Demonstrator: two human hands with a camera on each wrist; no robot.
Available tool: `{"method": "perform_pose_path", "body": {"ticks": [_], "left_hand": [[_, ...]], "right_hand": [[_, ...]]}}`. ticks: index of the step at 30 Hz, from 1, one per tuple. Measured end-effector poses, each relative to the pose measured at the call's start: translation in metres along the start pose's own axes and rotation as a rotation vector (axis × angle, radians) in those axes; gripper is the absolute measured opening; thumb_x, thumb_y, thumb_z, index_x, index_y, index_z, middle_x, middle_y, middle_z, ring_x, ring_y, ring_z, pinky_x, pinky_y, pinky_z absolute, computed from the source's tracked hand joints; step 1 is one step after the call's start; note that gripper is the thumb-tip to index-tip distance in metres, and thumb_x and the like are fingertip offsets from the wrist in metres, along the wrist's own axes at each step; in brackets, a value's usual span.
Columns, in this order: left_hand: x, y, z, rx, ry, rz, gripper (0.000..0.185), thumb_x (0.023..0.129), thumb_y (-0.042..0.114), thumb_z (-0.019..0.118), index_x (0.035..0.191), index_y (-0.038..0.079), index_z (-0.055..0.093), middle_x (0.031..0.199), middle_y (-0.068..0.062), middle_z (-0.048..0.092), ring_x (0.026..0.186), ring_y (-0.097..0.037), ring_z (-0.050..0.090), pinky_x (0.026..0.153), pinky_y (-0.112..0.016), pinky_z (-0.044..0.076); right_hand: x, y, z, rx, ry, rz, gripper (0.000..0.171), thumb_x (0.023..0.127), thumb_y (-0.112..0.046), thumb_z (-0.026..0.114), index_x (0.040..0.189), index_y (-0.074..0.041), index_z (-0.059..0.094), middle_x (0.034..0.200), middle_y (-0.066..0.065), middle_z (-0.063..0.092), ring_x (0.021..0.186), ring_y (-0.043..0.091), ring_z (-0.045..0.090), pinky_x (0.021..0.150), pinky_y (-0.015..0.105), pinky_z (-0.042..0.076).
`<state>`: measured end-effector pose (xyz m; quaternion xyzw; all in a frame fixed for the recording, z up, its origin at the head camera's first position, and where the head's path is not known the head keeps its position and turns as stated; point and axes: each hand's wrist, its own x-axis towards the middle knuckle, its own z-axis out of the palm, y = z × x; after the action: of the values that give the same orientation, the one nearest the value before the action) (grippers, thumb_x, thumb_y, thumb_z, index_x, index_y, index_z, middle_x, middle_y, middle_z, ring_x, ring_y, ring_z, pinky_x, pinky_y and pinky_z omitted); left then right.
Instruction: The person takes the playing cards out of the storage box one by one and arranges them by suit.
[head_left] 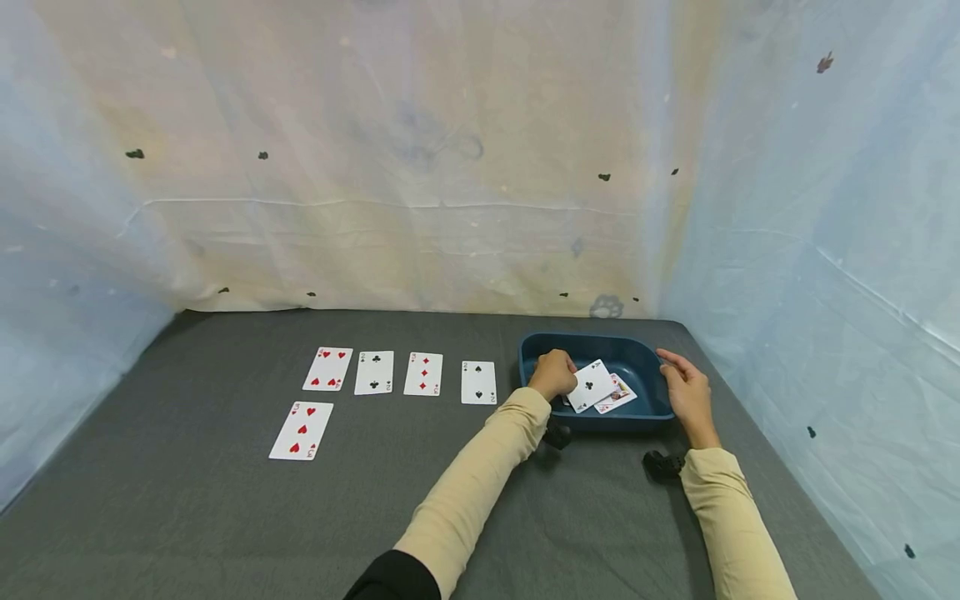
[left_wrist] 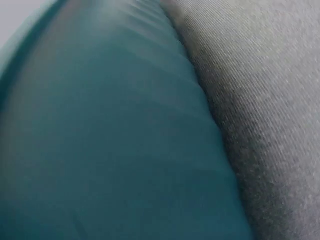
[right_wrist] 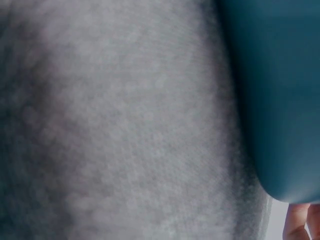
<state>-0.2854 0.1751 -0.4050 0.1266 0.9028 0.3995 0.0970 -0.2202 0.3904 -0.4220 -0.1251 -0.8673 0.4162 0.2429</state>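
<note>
2 pale sleeves (head_left: 465,475) extend over the grey table (head_left: 187,533). Nearest of the cards lies the 3 of hearts (head_left: 302,431). Off to the right, the right hand (head_left: 692,404) rests, fingers extended, at the right end of the blue bin (head_left: 611,424), whose walls look stiff; its rim should give a sure hold. Inside, the left hand (head_left: 553,375), fingers curled, pinches the edge of a club card (head_left: 594,385) tilted over a face card (head_left: 618,395). Thin, light and probably slick, such cards should flex easily, so opposite edges seem safest to hold. Left of the bin, 4 cards (head_left: 423,373) form a row, with patterned cloth (head_left: 420,167) behind.
</note>
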Motion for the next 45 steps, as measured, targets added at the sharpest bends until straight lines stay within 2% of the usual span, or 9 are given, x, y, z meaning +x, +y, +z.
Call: {"method": "perform_pose_path", "body": {"ticks": [15, 18, 22, 26, 30, 34, 39, 42, 45], "left_hand": [[-0.011, 0.002, -0.015, -0.084, -0.022, 0.122, 0.011, 0.079, -0.002, 0.060, 0.087, 0.005, 0.059, 0.082, -0.002, 0.052, 0.072, -0.016, 0.047, 0.056, -0.025, 0.038], [-0.013, 0.000, -0.019, -0.173, -0.036, 0.144, 0.010, 0.080, -0.005, 0.059, 0.087, 0.003, 0.059, 0.081, -0.004, 0.055, 0.066, -0.014, 0.050, 0.054, -0.022, 0.041], [-0.015, -0.003, -0.022, -0.319, -0.075, 0.132, 0.008, 0.084, -0.005, 0.060, 0.089, 0.001, 0.058, 0.078, -0.006, 0.057, 0.060, -0.011, 0.055, 0.051, -0.020, 0.045], [-0.018, -0.006, -0.027, -0.406, -0.102, 0.129, 0.006, 0.089, -0.002, 0.062, 0.092, 0.001, 0.057, 0.073, -0.005, 0.058, 0.059, -0.010, 0.057, 0.054, -0.022, 0.049], [-0.024, -0.007, -0.035, -0.440, -0.118, 0.160, 0.006, 0.090, 0.000, 0.062, 0.095, 0.000, 0.058, 0.068, -0.004, 0.059, 0.057, -0.011, 0.058, 0.060, -0.029, 0.054], [-0.030, -0.011, -0.044, -0.459, -0.139, 0.174, 0.008, 0.092, 0.004, 0.061, 0.099, 0.000, 0.058, 0.068, -0.006, 0.061, 0.062, -0.018, 0.062, 0.068, -0.037, 0.055], [-0.037, -0.017, -0.054, -0.518, -0.157, 0.156, 0.009, 0.094, 0.005, 0.059, 0.101, 0.001, 0.057, 0.078, -0.014, 0.064, 0.072, -0.026, 0.065, 0.075, -0.041, 0.054], [-0.042, -0.020, -0.061, -0.548, -0.148, 0.155, 0.008, 0.095, 0.007, 0.059, 0.100, 0.001, 0.058, 0.076, -0.013, 0.063, 0.071, -0.027, 0.064, 0.077, -0.044, 0.053], [-0.047, -0.025, -0.068, -0.565, -0.128, 0.165, 0.008, 0.094, 0.008, 0.058, 0.098, 0.001, 0.058, 0.073, -0.009, 0.060, 0.066, -0.021, 0.061, 0.076, -0.044, 0.054]], "right_hand": [[-0.001, -0.001, 0.000, 0.000, -0.002, -0.006, 0.034, 0.100, -0.016, 0.049, 0.130, -0.007, 0.061, 0.102, 0.020, 0.065, 0.053, 0.005, 0.038, 0.050, 0.027, 0.030], [-0.001, -0.001, 0.000, 0.001, -0.002, 0.001, 0.034, 0.101, -0.016, 0.049, 0.131, -0.008, 0.061, 0.103, 0.020, 0.064, 0.053, 0.005, 0.039, 0.051, 0.027, 0.031], [-0.001, 0.000, 0.000, -0.006, 0.006, 0.012, 0.033, 0.100, -0.017, 0.050, 0.130, -0.008, 0.061, 0.105, 0.020, 0.065, 0.056, 0.005, 0.041, 0.052, 0.026, 0.032], [0.000, 0.001, 0.001, -0.009, 0.008, 0.017, 0.033, 0.100, -0.017, 0.050, 0.129, -0.007, 0.061, 0.103, 0.019, 0.065, 0.053, 0.006, 0.040, 0.050, 0.026, 0.032], [0.000, 0.001, 0.001, -0.003, 0.002, 0.019, 0.034, 0.100, -0.017, 0.050, 0.130, -0.007, 0.061, 0.098, 0.018, 0.064, 0.051, 0.008, 0.037, 0.049, 0.027, 0.031], [-0.001, -0.001, 0.000, -0.009, -0.007, 0.034, 0.035, 0.101, -0.019, 0.048, 0.132, -0.008, 0.060, 0.107, 0.019, 0.065, 0.061, 0.009, 0.043, 0.056, 0.027, 0.033], [-0.002, -0.003, -0.001, -0.013, -0.009, 0.041, 0.036, 0.101, -0.020, 0.047, 0.132, -0.009, 0.060, 0.114, 0.019, 0.065, 0.073, 0.010, 0.047, 0.063, 0.027, 0.034], [-0.001, -0.002, -0.001, -0.012, -0.007, 0.039, 0.035, 0.101, -0.020, 0.048, 0.132, -0.009, 0.060, 0.110, 0.019, 0.065, 0.065, 0.009, 0.045, 0.058, 0.026, 0.033], [-0.001, 0.001, 0.000, -0.009, -0.012, 0.037, 0.035, 0.101, -0.020, 0.047, 0.132, -0.009, 0.060, 0.107, 0.018, 0.064, 0.057, 0.009, 0.041, 0.053, 0.026, 0.032]]}}
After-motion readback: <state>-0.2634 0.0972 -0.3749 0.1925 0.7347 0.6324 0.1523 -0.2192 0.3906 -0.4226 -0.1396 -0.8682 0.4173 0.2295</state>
